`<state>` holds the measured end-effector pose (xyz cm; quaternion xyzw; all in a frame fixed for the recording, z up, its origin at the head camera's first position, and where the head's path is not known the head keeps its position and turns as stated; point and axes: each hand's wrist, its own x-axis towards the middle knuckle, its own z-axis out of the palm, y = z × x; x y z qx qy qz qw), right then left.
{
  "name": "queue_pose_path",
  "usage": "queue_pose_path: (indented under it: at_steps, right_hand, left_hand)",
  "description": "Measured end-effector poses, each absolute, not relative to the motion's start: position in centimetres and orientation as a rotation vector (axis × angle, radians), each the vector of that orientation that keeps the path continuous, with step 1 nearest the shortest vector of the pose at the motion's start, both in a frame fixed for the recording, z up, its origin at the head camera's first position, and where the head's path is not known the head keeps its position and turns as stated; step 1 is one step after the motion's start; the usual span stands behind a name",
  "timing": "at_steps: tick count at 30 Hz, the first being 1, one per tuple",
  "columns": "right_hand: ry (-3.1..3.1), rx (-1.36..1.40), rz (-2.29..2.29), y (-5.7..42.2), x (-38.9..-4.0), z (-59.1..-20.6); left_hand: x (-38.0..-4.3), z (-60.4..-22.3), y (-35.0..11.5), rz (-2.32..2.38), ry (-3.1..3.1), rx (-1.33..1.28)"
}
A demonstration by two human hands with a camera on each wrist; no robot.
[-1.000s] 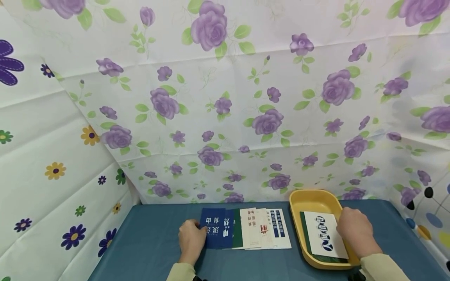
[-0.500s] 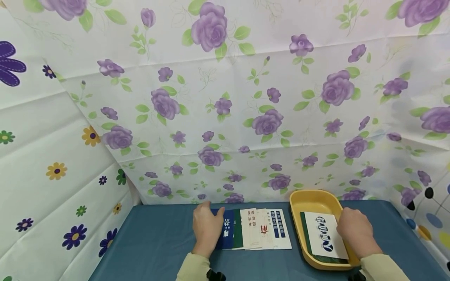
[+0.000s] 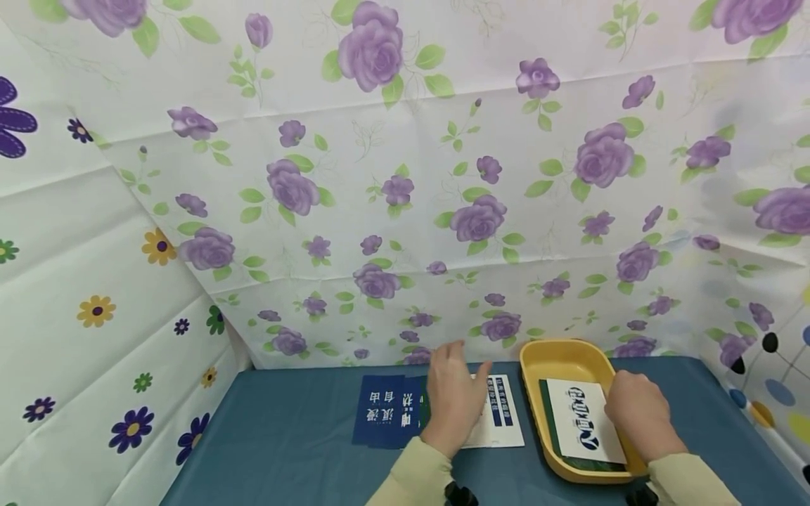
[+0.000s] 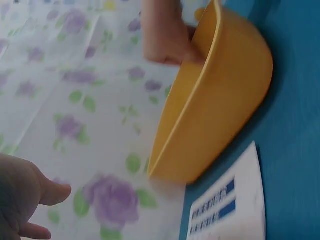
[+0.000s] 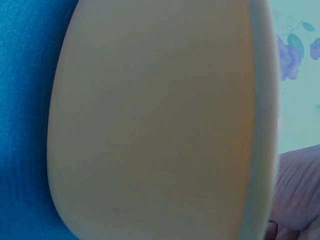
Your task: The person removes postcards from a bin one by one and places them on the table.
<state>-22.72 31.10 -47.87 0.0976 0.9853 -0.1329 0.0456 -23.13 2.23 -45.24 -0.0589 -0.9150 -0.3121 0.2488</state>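
Observation:
My left hand [image 3: 454,400] passes over a row of overlapping cards or booklets, its fingers extended and the thumb apart, with nothing in its grasp. In the left wrist view its thumb [image 4: 55,192] and part of a finger show. Dark blue cards [image 3: 382,411] lie at the row's left end, and a white card with blue print [image 3: 504,411] at its right end; the hand covers the middle. My right hand [image 3: 642,414] is curled over the right side of a yellow tray [image 3: 557,355]. Its fingertips are hidden, so I cannot tell whether they hold anything.
Inside the tray lies a white card with dark lettering [image 3: 583,420] on top of dark green ones [image 3: 595,465]. A blue cloth [image 3: 285,436] covers the table. Floral sheeting [image 3: 380,211] rises along the back, with more sheeting on both sides.
My left hand has left the dark blue card at the row's left end and swept right over the row, its fingers opening out. The right hand stays at the tray.

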Motion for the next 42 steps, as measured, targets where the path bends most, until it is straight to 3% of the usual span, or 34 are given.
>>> queue_pose_path:
  at_steps: [19, 30, 42]
  right_hand:
    - [2.974, 0.289, -0.4, 31.1, -23.2, -47.6]
    - [2.965, 0.305, -0.407, 30.7, -23.0, -47.9]
    - [2.942, 0.295, -0.41, 31.1, -23.0, -48.0]
  left_hand:
    - [-21.7, -48.2, 12.4, -0.911, -2.753, -0.494]
    - [-21.4, -50.8, 15.1, -0.625, -2.876, -0.59]
    - [-21.4, -51.1, 17.0, -0.35, -3.005, -0.512]
